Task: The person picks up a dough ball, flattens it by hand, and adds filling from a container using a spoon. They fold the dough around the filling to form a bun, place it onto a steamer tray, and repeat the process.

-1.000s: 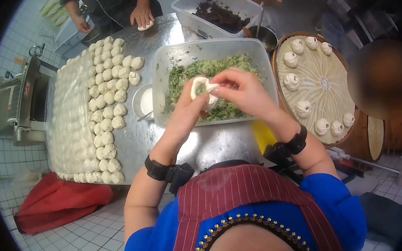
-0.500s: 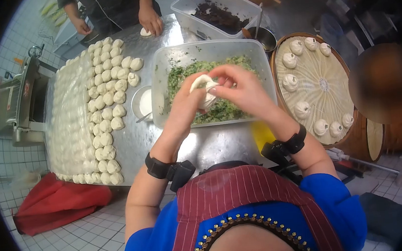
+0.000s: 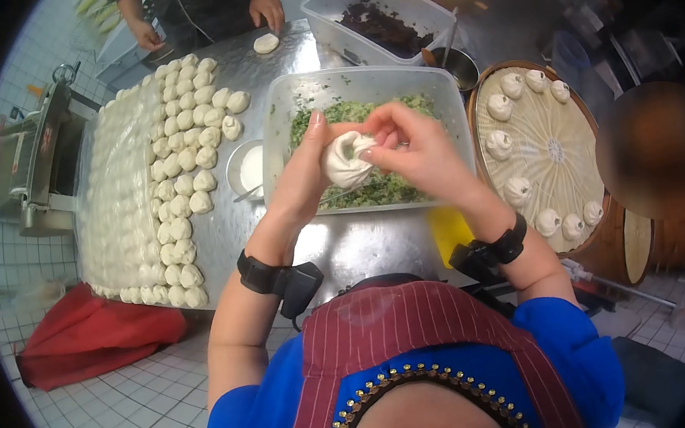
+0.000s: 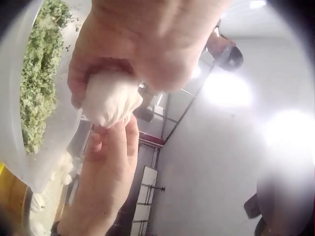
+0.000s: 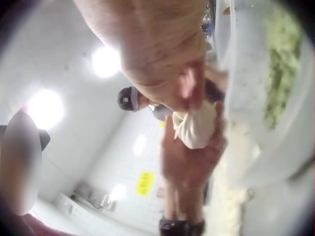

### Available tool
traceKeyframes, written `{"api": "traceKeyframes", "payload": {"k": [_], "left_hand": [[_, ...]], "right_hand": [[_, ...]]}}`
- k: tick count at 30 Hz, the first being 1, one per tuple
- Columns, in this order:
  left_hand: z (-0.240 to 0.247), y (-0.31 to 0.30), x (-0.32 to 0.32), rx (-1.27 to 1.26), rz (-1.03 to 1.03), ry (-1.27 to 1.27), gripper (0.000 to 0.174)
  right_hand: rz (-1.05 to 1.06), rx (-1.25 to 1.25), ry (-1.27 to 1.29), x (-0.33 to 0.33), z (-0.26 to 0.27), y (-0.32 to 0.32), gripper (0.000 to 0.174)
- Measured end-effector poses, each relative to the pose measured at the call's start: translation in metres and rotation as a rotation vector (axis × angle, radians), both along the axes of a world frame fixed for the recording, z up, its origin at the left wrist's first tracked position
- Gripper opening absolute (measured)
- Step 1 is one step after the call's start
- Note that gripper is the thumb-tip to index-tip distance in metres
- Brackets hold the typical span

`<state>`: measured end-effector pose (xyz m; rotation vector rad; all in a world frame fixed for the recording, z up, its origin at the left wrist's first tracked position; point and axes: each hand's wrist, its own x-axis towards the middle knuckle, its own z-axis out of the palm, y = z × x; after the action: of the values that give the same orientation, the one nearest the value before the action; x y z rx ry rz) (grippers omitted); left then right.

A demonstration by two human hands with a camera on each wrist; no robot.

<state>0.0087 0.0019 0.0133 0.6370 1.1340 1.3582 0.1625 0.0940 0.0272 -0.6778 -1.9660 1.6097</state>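
A white filled dough bun (image 3: 345,165), gathered in pleats with a small opening at its top, is held over the tub of chopped green filling (image 3: 389,189). My left hand (image 3: 300,173) cradles it from the left, thumb raised, and its fingers curl round the bun's side in the left wrist view. From the right, my right hand (image 3: 418,152) pinches the pleated dough edge between thumb and fingertips. Seen from the right wrist, the bun (image 5: 196,127) sits in the cupped left palm beneath the right fingers.
Rows of dough pieces (image 3: 181,183), partly under plastic sheeting (image 3: 117,201), cover the table's left. A bowl of white powder (image 3: 251,171) stands beside the tub. Finished buns ring a round steamer tray (image 3: 556,187) at right. Behind are a tub of dark filling (image 3: 379,27) and another person's hand (image 3: 266,9).
The bun's opening has narrowed as pleats gathered, and my left thumb has lifted off it. Across the table, the other person's hand has moved off a flattened dough round.
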Motion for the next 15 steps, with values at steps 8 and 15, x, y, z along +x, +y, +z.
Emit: {"api": "traceKeyframes", "payload": {"k": [8, 15], "left_hand": [[-0.012, 0.013, -0.013, -0.095, -0.121, 0.469, 0.075], [-0.001, 0.005, -0.006, -0.022, 0.01, 0.011, 0.065]], "right_hand": [[0.1, 0.243, -0.024, -0.003, 0.011, -0.01, 0.017], [0.037, 0.287, -0.042, 0.0, 0.006, -0.004, 0.015]]}}
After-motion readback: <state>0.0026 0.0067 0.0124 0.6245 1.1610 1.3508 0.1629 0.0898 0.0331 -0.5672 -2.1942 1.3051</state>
